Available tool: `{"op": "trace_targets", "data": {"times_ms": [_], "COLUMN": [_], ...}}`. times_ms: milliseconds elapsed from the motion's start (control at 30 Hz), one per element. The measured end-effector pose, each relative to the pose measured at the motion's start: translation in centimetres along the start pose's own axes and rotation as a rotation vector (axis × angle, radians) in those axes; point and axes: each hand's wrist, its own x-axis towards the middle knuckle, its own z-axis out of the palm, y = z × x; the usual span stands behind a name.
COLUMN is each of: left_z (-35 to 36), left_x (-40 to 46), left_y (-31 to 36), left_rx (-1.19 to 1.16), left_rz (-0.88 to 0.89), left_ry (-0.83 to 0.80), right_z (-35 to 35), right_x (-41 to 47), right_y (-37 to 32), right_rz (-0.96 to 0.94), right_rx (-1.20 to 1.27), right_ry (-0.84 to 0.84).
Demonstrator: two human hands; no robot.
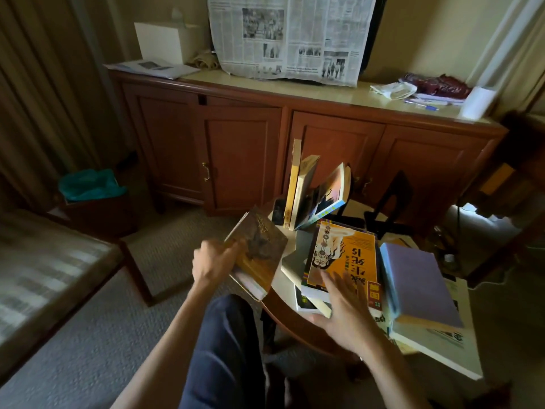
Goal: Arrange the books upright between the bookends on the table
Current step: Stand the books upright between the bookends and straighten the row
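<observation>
A brown-covered book [258, 249] is tilted in the air off the table's left edge, gripped by my left hand [213, 259]. My right hand [343, 311] hovers with fingers spread over a flat pile topped by an orange book [343, 252]. At the back of the round table [280, 302], a yellow-spined book [292, 187] and a pale book [305, 187] stand upright, and a colourful book [327, 196] leans against them. A black bookend [389, 205] stands to their right. A purple book [421, 284] lies on the right.
A wooden sideboard [295, 137] with a hanging newspaper [289, 36] stands behind the table. A bin with a teal liner [94, 199] is on the left by a bed [44, 261]. My knee in dark trousers [227, 343] is below the table's edge.
</observation>
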Motion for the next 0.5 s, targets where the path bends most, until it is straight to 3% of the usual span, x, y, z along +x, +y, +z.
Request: {"op": "trace_targets", "data": {"times_ms": [133,267,400,500], "left_z": [-4.3,-6.5,-5.4,-3.5], "left_x": [-1.9,-4.0,-5.6,-5.4], "left_y": [6.6,10.1,14.2,18.3], "left_rx": [0.169,0.216,0.197,0.192], "left_rz": [0.157,0.266,0.408,0.513], "left_ry": [0.166,0.192,0.05,-0.165], "right_z": [1.2,2.2,0.8,-1.3], "right_x": [-0.4,0.3,1.6,1.8], "right_y": [-4.1,-9.0,-10.5,-7.4], "right_rz": [-0.207,-0.389,-0.403,-0.254], "right_rx": [0.088,0.286,0.354,0.504], "right_ry": [0.111,0.339,0.727,0.818]}}
